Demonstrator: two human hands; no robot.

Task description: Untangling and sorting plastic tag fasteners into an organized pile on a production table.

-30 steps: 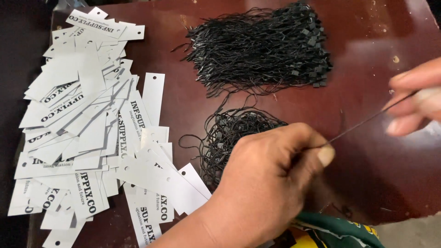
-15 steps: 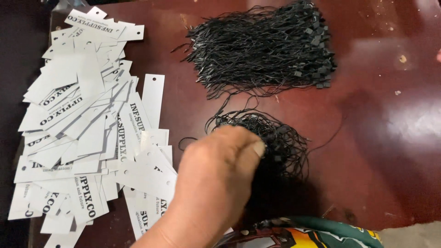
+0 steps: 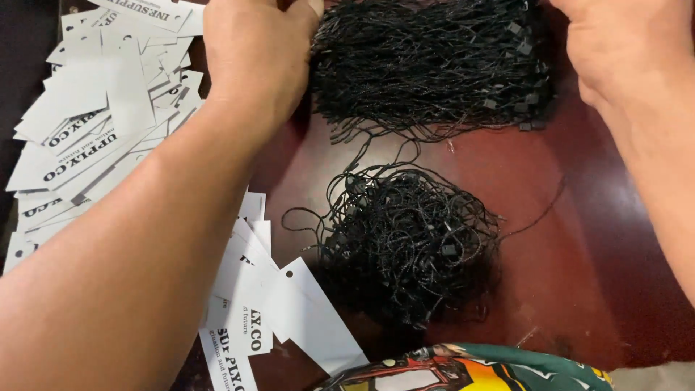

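Black string bundle [image 3: 434, 61]: left hand [image 3: 257, 58] touches its left edge, right hand [image 3: 615, 51] its right; grips cannot be told

Both arms stretched fwd, forearms bare. Left hand [image 3: 257, 54] palm down, knuckles up, fingers curled under at the far end; forearm runs diagonally from bottom left. Right hand [image 3: 622, 51] at top right, back of hand showing, fingers out of view; forearm along the right edge.
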